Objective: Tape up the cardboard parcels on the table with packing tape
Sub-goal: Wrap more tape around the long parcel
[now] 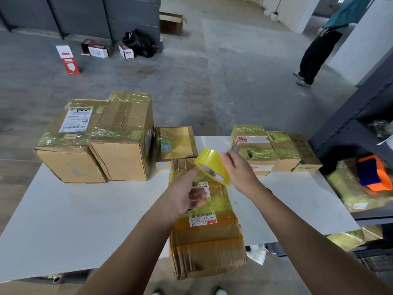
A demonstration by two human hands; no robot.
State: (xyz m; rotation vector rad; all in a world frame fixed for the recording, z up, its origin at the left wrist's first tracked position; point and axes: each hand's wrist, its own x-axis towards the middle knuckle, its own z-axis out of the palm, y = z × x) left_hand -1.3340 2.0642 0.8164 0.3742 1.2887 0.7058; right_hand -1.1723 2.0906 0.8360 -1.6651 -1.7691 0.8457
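A yellow tape roll (212,167) is being held above the long parcel (208,241) lying on the white table (85,209), gripped by the curled fingers of the right hand (240,173); its near rim is being touched by one outstretched digit of the left hand (187,194), the remaining fingers being blurred, pinching or not cannot be told

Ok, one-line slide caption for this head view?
The right hand grips a yellow tape roll over a taped parcel on the white table; left hand reaches a finger to the roll.
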